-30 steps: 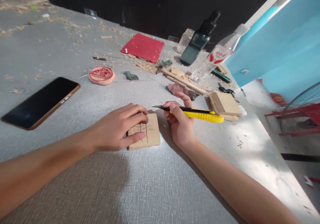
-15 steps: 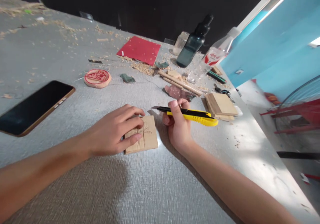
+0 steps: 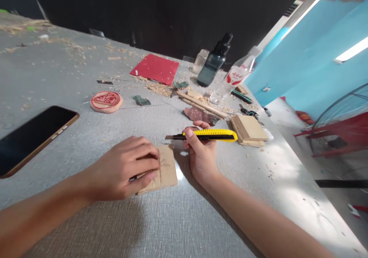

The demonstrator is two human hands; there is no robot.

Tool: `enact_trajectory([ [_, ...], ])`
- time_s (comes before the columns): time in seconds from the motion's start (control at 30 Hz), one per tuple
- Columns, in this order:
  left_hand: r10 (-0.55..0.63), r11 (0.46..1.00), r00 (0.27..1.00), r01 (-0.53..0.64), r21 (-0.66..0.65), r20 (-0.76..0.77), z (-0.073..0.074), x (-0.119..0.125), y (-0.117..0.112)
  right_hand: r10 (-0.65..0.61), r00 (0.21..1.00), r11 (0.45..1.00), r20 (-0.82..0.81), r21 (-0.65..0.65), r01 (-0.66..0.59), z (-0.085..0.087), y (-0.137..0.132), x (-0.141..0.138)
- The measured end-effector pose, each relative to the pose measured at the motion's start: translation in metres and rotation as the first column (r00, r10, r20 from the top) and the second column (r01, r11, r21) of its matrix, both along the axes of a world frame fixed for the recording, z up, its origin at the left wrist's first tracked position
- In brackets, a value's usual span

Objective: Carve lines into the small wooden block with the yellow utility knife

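Observation:
My left hand lies curled over a small square wooden block with thin lines carved in it, fingers pressing on top and thumb against its near edge. The block rests flat on the grey table. Just right of it, my right hand grips a yellow and black utility knife. Its blade is extended and points left, above the block's far right corner.
A black phone lies at the left. Behind are a round red-printed wooden stamp, a red sheet, wood shavings, sticks, a dark dropper bottle, a clear plastic bottle and stacked wooden blocks. The table edge runs along the right.
My left hand has drawn the block slightly toward me and curled more over it. The knife has levelled out in my right hand. The camera view has tilted up a little.

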State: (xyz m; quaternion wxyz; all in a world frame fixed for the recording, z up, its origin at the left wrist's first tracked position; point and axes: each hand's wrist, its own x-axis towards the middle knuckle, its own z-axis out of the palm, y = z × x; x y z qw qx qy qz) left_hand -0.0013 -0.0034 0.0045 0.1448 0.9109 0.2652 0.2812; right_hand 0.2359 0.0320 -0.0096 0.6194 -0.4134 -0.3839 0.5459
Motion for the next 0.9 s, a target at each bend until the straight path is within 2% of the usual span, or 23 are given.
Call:
enact_trajectory([
  [0.1,0.01,1.0,1.0,-0.01,0.002,0.017,0.001,0.001,-0.001,0.054,0.999,0.998,0.0,-0.018,-0.054,0.005,-0.004,0.0],
  [0.33,0.025,1.0,0.999,-0.025,0.009,0.039,0.001,0.002,-0.001,0.051,0.995,0.997,-0.091,-0.055,-0.056,0.011,-0.005,-0.002],
  [0.4,0.022,1.0,0.999,-0.023,0.007,0.046,0.001,0.003,-0.001,0.089,0.991,0.994,-0.102,-0.056,-0.095,0.011,-0.007,-0.001],
  [0.57,0.012,1.0,0.998,-0.012,0.003,0.063,0.002,0.005,0.0,0.271,0.963,0.963,0.0,-0.016,-0.271,0.007,-0.011,0.001],
  [0.8,0.015,1.0,0.996,-0.013,-0.02,0.084,0.0,0.006,0.0,0.334,0.941,0.942,0.055,0.008,-0.335,0.007,-0.011,0.002],
  [0.9,0.016,0.999,0.996,-0.013,-0.031,0.089,0.0,0.006,0.0,0.394,0.91,0.917,0.13,0.007,-0.398,0.011,-0.011,0.002],
])
